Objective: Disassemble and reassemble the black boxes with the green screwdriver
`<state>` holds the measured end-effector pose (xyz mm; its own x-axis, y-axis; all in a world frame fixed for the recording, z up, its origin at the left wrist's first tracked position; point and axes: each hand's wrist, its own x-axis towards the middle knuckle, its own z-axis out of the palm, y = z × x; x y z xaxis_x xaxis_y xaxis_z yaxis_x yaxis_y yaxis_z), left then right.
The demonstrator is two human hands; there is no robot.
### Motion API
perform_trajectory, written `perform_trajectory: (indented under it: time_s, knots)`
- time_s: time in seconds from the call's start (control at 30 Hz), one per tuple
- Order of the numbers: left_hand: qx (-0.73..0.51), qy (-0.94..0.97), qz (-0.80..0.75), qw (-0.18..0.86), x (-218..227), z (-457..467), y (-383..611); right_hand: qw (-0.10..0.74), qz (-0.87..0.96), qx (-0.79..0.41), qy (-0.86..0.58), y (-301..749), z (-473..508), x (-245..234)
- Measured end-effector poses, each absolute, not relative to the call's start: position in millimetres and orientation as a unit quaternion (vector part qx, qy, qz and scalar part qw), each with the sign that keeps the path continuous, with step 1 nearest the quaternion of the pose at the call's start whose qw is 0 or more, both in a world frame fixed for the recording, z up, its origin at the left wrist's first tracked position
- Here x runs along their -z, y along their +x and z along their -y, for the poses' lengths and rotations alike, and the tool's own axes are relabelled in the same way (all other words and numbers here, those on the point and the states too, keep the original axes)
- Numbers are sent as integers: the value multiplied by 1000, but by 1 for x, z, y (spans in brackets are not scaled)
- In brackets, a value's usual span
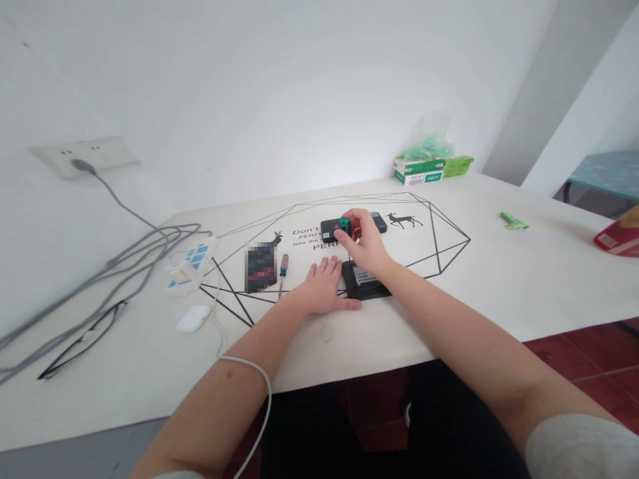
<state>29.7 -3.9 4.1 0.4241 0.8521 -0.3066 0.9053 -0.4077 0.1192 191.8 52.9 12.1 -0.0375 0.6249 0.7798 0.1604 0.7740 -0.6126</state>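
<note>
My right hand [366,245] is closed around the green handle of a screwdriver [345,223], its thin shaft pointing down at a black rectangular device [369,291]. That device lies on the table with a pale printed label face up. Whether the tip touches it I cannot tell. My left hand [323,290] lies flat on the tabletop, fingers spread, at the left side of the device. Behind my right hand rests another black object [328,230], partly covered by the hand. A second screwdriver [283,266], with a red and blue handle, lies left of my left hand.
A blurred-out dark item [260,267] lies to the left. Further left are a white case [194,318], glasses [82,342], a power strip [187,269] and grey cables [150,266]. Green and white boxes [419,170] stand at the wall. A white cable [267,386] crosses my left forearm.
</note>
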Motion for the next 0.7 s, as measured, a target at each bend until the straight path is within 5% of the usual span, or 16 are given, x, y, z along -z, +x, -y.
perform_trajectory:
  time_s: [0.7]
  knots:
    - [93,840,-516,139,1,3,25,658,656,-152,-338,210,-70,-17]
